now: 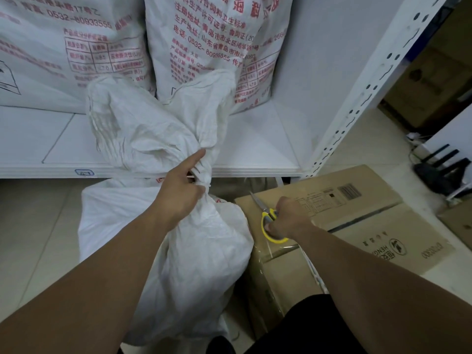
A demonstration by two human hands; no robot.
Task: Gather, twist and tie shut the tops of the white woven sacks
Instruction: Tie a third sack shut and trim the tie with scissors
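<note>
A white woven sack (204, 241) stands on the floor in front of me, its top gathered into a narrow neck. My left hand (178, 190) grips that neck, with the loose top of the sack fanning out above it against the shelf. A thin white tie (204, 185) seems to wrap the neck by my fingers. My right hand (288, 218) is closed on the yellow handles of a pair of scissors (268, 218), which rest on the cardboard box to the right of the sack, blades pointing away from me.
Two more printed white sacks (212, 47) stand on the white metal shelf (255, 149) behind. A taped cardboard box (357, 226) sits at right on the tiled floor. The shelf's perforated upright (357, 103) rises at right, with dark items and boxes beyond.
</note>
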